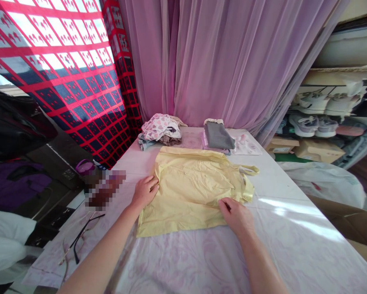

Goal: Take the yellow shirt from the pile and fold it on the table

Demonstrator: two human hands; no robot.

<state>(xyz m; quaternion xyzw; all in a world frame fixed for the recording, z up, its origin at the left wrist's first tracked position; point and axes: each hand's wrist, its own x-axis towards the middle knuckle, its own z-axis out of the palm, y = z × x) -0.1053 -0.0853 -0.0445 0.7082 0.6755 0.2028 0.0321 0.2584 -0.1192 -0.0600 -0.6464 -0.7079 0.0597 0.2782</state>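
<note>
A pale yellow garment (191, 190) lies spread flat on the covered table (294, 245), partly folded. My left hand (144, 191) rests at its left edge, fingers curled onto the fabric. My right hand (237, 216) lies at the lower right edge of the garment, fingers bent and pinching the cloth. Both forearms reach in from the bottom of the head view.
Behind the garment lie a loose heap of patterned clothes (160, 129) and a folded grey and pink stack (218, 136). Eyeglasses (79, 241) lie at the table's left edge. Pink curtains (232, 61) hang behind; shoe shelves (330, 114) and boxes stand at right.
</note>
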